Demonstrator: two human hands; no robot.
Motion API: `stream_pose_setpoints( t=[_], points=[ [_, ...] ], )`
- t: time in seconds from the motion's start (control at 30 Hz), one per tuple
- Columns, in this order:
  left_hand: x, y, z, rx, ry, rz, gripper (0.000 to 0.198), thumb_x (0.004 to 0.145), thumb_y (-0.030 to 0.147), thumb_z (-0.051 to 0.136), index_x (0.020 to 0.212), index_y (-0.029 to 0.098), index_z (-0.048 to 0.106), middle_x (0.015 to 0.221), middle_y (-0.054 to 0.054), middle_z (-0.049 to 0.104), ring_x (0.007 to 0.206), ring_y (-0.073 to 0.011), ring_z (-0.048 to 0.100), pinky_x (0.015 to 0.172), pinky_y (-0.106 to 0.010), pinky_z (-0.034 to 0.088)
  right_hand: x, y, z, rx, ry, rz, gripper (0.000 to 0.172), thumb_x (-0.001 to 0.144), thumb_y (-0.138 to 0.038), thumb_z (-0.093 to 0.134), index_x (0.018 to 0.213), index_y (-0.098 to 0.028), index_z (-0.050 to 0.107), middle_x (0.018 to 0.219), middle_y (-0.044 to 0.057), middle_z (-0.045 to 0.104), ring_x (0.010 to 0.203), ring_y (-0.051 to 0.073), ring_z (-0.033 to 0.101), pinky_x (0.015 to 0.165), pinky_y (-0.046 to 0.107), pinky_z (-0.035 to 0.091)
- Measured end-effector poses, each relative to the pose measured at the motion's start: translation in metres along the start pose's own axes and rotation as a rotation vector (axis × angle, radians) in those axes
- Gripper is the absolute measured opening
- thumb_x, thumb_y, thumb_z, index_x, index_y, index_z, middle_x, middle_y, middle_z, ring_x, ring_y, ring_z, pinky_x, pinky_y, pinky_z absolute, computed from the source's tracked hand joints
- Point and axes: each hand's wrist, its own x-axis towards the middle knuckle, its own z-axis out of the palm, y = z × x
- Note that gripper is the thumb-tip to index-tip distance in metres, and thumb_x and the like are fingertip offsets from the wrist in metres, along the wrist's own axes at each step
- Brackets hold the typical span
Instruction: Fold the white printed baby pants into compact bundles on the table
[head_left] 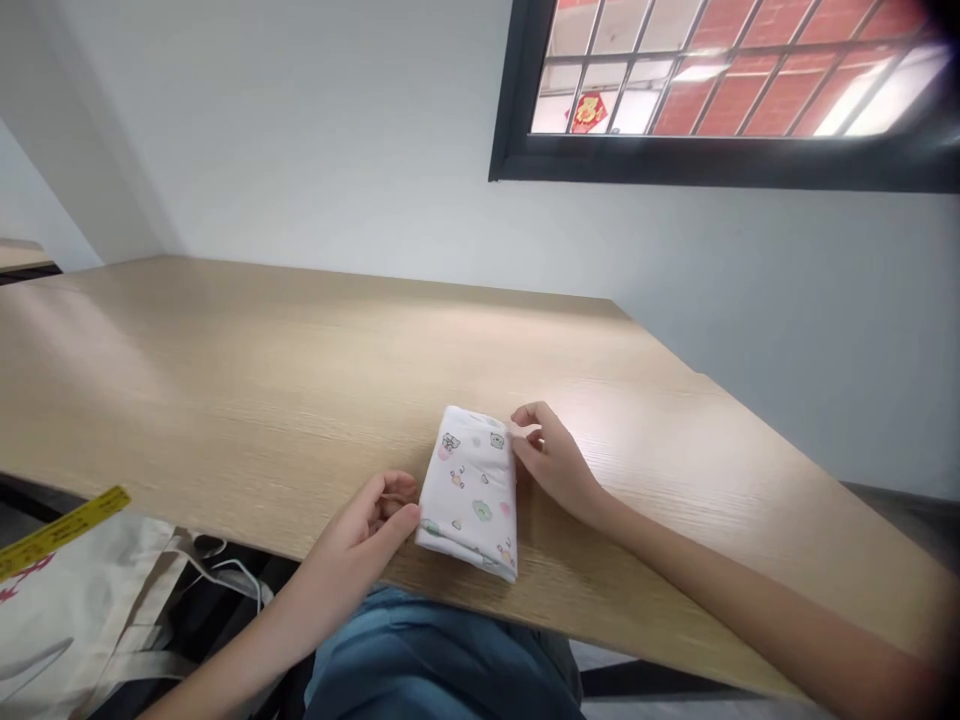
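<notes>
A small folded white cloth [472, 492] with little coloured prints lies on the wooden table [262, 380], close to its near edge. My left hand [371, 520] rests against the cloth's left edge, fingers curled and the thumb touching the fabric. My right hand [551, 460] touches the cloth's upper right corner with curled fingertips. Neither hand lifts the cloth; it stays flat on the table.
A white tote bag [82, 610] with straps sits on the floor at the lower left, and a yellow measuring tape [60, 530] lies across it. My blue-clad lap [420, 660] is under the table edge. A dark-framed window [720, 90] is above the wall.
</notes>
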Motion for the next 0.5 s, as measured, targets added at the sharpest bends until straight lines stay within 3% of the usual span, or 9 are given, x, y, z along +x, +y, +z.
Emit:
stream_pose_setpoints(
  t=[0.07, 0.13, 0.2, 0.27, 0.37, 0.5],
  points=[
    [0.006, 0.005, 0.001, -0.043, -0.003, 0.002, 0.041, 0.08, 0.04, 0.05, 0.114, 0.016, 0.05, 0.107, -0.008, 0.058, 0.1, -0.0221, 0.052, 0.083, -0.03, 0.041, -0.017, -0.016, -0.002, -0.159, -0.013, -0.213, 0.012, 0.079, -0.018, 0.042, 0.09, -0.02, 0.045, 0.095, 0.008, 0.051, 0.091, 0.022, 0.048, 0.078, 0.039, 0.042],
    [0.012, 0.009, 0.006, -0.093, -0.057, 0.05, 0.041, 0.08, 0.035, 0.05, 0.117, 0.017, 0.05, 0.118, -0.007, 0.055, 0.111, -0.0227, 0.047, 0.09, -0.029, 0.039, -0.037, -0.034, -0.001, -0.303, -0.124, -0.365, 0.022, 0.078, -0.025, 0.048, 0.1, -0.019, 0.046, 0.108, 0.011, 0.05, 0.106, 0.026, 0.043, 0.088, 0.044, 0.039],
    [0.015, 0.012, 0.015, -0.152, -0.115, 0.097, 0.04, 0.08, 0.029, 0.051, 0.118, 0.019, 0.049, 0.123, -0.004, 0.052, 0.116, -0.0215, 0.044, 0.094, -0.028, 0.036, -0.056, -0.048, 0.001, -0.449, -0.227, -0.415, 0.047, 0.074, -0.036, 0.057, 0.114, -0.015, 0.043, 0.122, 0.016, 0.045, 0.116, 0.032, 0.036, 0.093, 0.049, 0.036],
    [0.016, 0.013, 0.028, -0.226, -0.141, 0.108, 0.042, 0.079, 0.025, 0.052, 0.119, 0.019, 0.048, 0.123, -0.004, 0.052, 0.115, -0.0205, 0.045, 0.096, -0.028, 0.035, -0.07, -0.054, 0.003, -0.563, -0.241, -0.424, 0.069, 0.07, -0.042, 0.061, 0.125, -0.01, 0.036, 0.129, 0.019, 0.039, 0.12, 0.036, 0.031, 0.094, 0.051, 0.036],
    [0.011, 0.01, 0.054, -0.385, -0.2, 0.093, 0.043, 0.076, 0.022, 0.053, 0.118, 0.015, 0.046, 0.121, -0.008, 0.053, 0.11, -0.0206, 0.049, 0.094, -0.029, 0.037, -0.083, -0.047, -0.005, -0.651, -0.161, -0.414, 0.066, 0.072, -0.032, 0.056, 0.128, -0.008, 0.033, 0.125, 0.018, 0.045, 0.116, 0.034, 0.039, 0.091, 0.048, 0.043],
    [0.0, 0.009, 0.096, -0.468, -0.327, 0.076, 0.046, 0.073, 0.023, 0.053, 0.117, 0.012, 0.046, 0.112, -0.012, 0.056, 0.099, -0.0224, 0.055, 0.084, -0.03, 0.044, -0.121, -0.02, -0.039, -0.726, -0.075, -0.376, 0.061, 0.07, -0.023, 0.051, 0.128, -0.012, 0.037, 0.114, 0.015, 0.055, 0.099, 0.032, 0.054, 0.074, 0.042, 0.053]
  ],
)
